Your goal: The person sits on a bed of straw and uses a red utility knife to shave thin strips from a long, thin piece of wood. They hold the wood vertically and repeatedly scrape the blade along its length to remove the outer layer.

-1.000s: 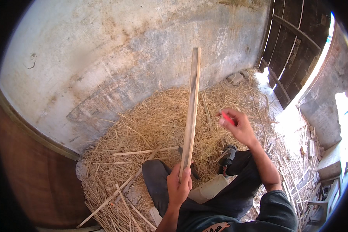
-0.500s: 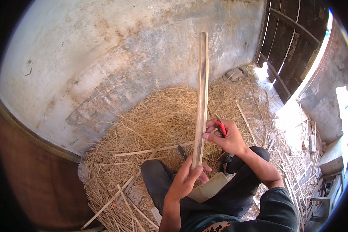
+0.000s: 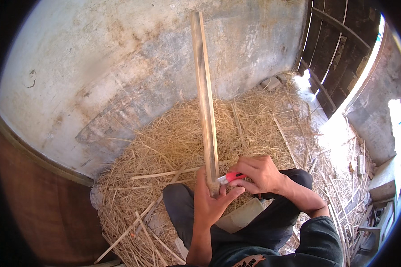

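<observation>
A long split length of bamboo (image 3: 204, 89), pale along its edges and greyish down the hollow middle, stands up from my lap and leans slightly left. My left hand (image 3: 208, 204) is closed round its lower end, thumb to the right. In my right hand (image 3: 262, 173) is a red utility knife (image 3: 235, 176), gripped with the fingers wrapped over it. Its metal tip meets the right edge of the bamboo just above my left thumb. How deep the blade sits cannot be made out.
Loose straw and shavings (image 3: 173, 133) cover the floor round my crossed legs. Thin strips (image 3: 124, 240) lie at the left. A stained wall (image 3: 120, 66) rises ahead, a brown panel (image 3: 40, 196) stands left, and dark wooden boards (image 3: 334, 49) are at the far right.
The bamboo has swung left and risen a little. My right hand has turned and moved down, bringing the knife onto the bamboo's lower end. My left hand has shifted slightly left.
</observation>
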The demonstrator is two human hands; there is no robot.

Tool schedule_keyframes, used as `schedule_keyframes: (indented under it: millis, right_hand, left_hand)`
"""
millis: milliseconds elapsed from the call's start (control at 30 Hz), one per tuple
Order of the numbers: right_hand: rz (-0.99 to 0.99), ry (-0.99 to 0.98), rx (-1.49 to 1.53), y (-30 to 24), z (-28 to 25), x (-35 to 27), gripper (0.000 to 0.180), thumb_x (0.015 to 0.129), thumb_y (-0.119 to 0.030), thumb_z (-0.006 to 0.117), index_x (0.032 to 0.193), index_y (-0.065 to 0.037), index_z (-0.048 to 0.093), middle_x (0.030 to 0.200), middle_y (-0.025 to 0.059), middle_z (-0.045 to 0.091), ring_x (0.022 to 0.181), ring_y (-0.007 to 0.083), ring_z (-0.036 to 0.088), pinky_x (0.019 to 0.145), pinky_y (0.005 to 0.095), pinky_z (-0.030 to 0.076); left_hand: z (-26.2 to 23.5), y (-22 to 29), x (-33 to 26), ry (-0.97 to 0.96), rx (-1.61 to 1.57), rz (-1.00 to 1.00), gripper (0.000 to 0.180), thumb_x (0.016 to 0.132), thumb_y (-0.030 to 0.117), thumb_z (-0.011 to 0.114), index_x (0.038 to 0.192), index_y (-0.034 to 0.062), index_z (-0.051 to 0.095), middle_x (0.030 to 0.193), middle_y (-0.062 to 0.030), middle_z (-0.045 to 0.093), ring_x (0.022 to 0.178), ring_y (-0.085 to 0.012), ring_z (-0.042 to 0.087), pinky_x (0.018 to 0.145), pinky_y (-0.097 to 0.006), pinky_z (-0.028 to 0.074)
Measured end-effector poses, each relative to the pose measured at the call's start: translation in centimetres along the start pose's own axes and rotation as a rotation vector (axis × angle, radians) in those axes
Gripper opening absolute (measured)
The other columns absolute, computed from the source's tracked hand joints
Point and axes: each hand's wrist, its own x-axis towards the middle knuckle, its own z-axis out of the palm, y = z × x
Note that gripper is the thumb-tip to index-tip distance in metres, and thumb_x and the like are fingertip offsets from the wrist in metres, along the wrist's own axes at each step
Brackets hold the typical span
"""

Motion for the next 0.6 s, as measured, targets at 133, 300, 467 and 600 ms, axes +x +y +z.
schedule_keyframes:
  millis: [133,300,467,600]
  right_hand:
    - [-0.084,0.024,-0.074,-0.8,0.0,0.3,0.03,0.085,-0.03,0.082,0.108,-0.013,0.075,0.085,0.0023,0.065,0.066,0.0251,0.07,0.056,0.0369,0.056]
    - [-0.082,0.059,-0.111,-1.4,-0.1,0.1,0.029,0.083,-0.026,0.082,0.11,-0.015,0.077,0.084,0.0004,0.066,0.066,0.0226,0.07,0.057,0.0348,0.058]
    - [-0.056,0.104,-0.13,-1.8,0.3,-0.1,0.029,0.081,-0.024,0.084,0.108,-0.016,0.078,0.083,-0.001,0.067,0.062,0.0215,0.07,0.055,0.0337,0.058]
    - [-0.041,0.119,-0.167,-2.1,0.3,-0.1,0.028,0.08,-0.025,0.085,0.107,-0.017,0.079,0.082,-0.0015,0.068,0.061,0.0205,0.07,0.054,0.033,0.058]
  left_hand:
    - [0.8,1.8,-0.2,0.059,0.018,-0.014,0.085,0.08,0.011,0.098,0.144,0.0021,0.043,0.107,-0.001,0.059,0.085,-0.0036,0.059,0.066,-0.018,0.05]
    - [1.0,1.7,-0.4,0.098,0.114,0.051,0.08,0.081,0.014,0.098,0.141,0.0009,0.046,0.104,-0.0016,0.059,0.082,-0.0038,0.057,0.063,-0.019,0.048]
    - [1.2,2.1,-0.1,0.148,0.284,0.111,0.069,0.085,0.022,0.096,0.134,-0.0016,0.054,0.091,-0.0008,0.061,0.073,-0.0045,0.052,0.061,-0.021,0.047]
    - [1.3,2.7,-0.1,0.167,0.325,0.075,0.065,0.085,0.028,0.096,0.128,0.0001,0.057,0.088,0.0001,0.061,0.073,-0.0043,0.05,0.061,-0.022,0.045]
